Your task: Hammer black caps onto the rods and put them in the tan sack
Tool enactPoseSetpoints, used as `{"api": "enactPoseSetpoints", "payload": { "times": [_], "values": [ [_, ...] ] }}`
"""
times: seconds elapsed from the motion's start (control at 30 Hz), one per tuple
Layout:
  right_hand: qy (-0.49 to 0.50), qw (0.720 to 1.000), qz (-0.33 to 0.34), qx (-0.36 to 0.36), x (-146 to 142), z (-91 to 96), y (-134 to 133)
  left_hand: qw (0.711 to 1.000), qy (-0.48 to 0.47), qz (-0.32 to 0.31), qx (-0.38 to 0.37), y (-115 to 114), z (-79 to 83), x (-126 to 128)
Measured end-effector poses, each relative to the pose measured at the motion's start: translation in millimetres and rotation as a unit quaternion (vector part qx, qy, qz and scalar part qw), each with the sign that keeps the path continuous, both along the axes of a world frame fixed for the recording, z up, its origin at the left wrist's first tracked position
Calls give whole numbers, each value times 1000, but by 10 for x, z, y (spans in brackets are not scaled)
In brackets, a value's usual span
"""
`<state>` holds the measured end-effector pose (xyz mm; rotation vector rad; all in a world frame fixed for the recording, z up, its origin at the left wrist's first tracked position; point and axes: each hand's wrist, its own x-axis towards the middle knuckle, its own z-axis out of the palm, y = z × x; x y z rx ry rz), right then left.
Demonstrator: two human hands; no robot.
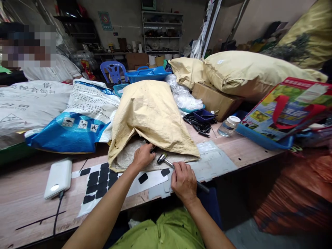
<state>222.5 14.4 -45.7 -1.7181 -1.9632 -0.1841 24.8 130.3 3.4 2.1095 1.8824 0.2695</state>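
Note:
My right hand is wrapped round the shaft of a small hammer, whose metal head points left and whose dark handle end sticks out to the right. At the mouth of a pale yellow woven sack, my left hand has its fingers curled together; a bit of something dark shows by the fingertips, too hidden to name. Beneath both hands lie a white sheet with black rounded pads and a grey flat sheet.
A white power bank with a black cable lies at left. Blue-and-white sacks stand behind it. To the right are black pen-like pieces, a clear jar, a cardboard box and a printed bag. A person sits far left.

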Motion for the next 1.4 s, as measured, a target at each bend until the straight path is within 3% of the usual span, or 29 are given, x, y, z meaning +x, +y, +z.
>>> {"api": "enactPoseSetpoints", "payload": {
  "times": [0.13, 0.27, 0.47, 0.6, 0.97, 1.4],
  "values": [
    [-2, 1000, -1, 1, -3, 7, 5, 996, -70, 57, -15, -317, -100, -239],
    [-3, 1000, -1, 4, -3, 4, 12, 989, -128, 69, -9, -452, -153, -364],
    [-4, 1000, -3, 9, -5, 0, 11, 990, -73, -69, 101, -427, -191, -532],
    [-2, 1000, -2, 10, -7, 9, 7, 986, -91, -104, 93, -434, -250, -502],
    [18, 1000, 2, -10, -8, 61, 11, 978, -194, -46, 63, -548, -325, -401],
    [56, 997, 40, -22, 86, 70, 96, 979, -196, -41, 46, -536, -327, -427]
  ]
}}
